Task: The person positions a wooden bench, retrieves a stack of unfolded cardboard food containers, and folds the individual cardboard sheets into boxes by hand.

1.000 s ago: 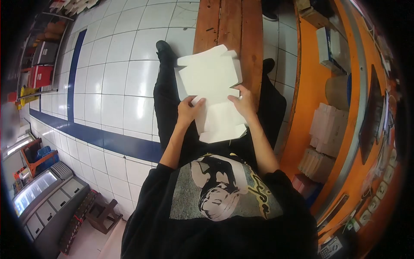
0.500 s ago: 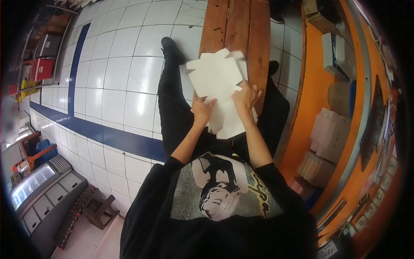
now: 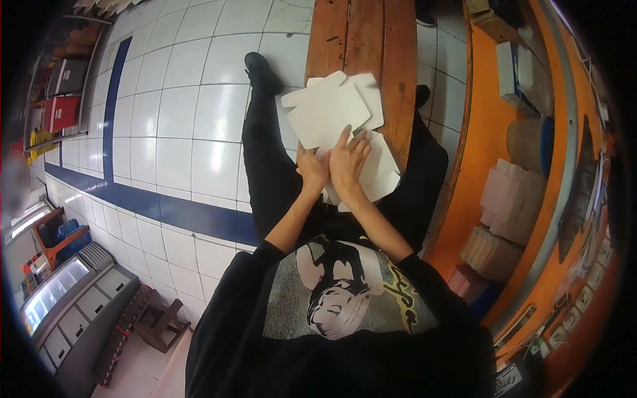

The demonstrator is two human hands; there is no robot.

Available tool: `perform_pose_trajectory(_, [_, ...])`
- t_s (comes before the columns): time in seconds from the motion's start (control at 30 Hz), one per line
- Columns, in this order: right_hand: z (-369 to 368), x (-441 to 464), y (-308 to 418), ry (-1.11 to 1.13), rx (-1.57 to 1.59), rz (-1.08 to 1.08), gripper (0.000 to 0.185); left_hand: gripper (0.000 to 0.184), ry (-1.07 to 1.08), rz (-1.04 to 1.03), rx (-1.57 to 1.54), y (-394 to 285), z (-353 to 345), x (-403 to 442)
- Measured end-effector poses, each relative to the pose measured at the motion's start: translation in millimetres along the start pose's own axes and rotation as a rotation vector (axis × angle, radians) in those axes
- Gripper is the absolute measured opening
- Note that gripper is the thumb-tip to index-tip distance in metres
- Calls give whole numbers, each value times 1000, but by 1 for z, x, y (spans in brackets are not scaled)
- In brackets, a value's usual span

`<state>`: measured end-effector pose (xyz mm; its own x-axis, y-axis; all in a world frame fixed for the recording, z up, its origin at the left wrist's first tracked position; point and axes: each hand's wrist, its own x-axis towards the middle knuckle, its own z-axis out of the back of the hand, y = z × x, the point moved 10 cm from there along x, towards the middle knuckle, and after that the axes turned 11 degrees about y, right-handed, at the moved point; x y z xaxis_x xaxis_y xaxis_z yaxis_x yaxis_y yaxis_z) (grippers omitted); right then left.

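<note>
A white flat cardboard box blank [image 3: 326, 113] with cut flaps lies over my lap end of a wooden bench. At its left edge, my left hand [image 3: 312, 171] has its fingers closed around the cardboard. My right hand [image 3: 349, 159] lies flat on the blank near its middle, close beside the left hand, with the fingers stretched out. More white cardboard [image 3: 381, 159] shows under and to the right of the right hand, and another flap sticks out behind the top sheet. The exact fold under my palms is hidden.
The wooden bench [image 3: 398, 79] runs forward between my legs. To the right, an orange shelf [image 3: 464, 179] holds stacked folded cardboard [image 3: 511, 196] and a white-and-blue box [image 3: 521, 76]. A brown stool [image 3: 159, 325] stands at the lower left on the tiled floor.
My right hand has moved left from the blank's right edge to its middle and flattened out. More of the cardboard on the right now shows. My left hand has stayed nearly in place.
</note>
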<state>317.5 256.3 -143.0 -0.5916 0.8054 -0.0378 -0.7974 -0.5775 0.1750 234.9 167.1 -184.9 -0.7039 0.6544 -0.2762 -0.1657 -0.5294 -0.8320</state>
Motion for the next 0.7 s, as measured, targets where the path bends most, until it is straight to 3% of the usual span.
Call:
perform_pose_trajectory(0.17, [-26, 0, 12, 86, -96, 54, 52, 36, 52, 18, -128, 8, -2, 4])
perform_pose_trajectory(0.3, [-24, 4, 15, 66, -159, 131, 54, 36, 81, -24, 72, 19, -10, 10])
perform_pose_trajectory(0.4, [-12, 14, -6, 197, -16, 73, 58, 38, 159, 66, 21, 36, -13, 15])
perform_pose_trajectory(0.47, [-5, 26, -54, 240, 445, -124, 52, 39, 197, 129, -57, 38, -9, 15])
perform_pose_trajectory(0.5, [-15, 30, -71, 239, 446, -119, 52, 40, 218, 152, -26, 26, 1, 13])
perform_pose_trajectory(0.57, [-9, 35, -96, -15, 640, -20, 42, 41, 239, 167, 6, 21, 7, 17])
perform_pose_trajectory(0.6, [2, 35, -100, -102, 701, 19, 39, 44, 214, 48, 44, 10, 10, 26])
perform_pose_trajectory(0.63, [-9, 35, -108, 24, 777, -58, 32, 47, 191, -66, 83, 0, 14, 31])
perform_pose_trajectory(0.7, [-21, 33, -112, 151, 852, -137, 24, 44, 163, -9, 89, -5, 21, 35])
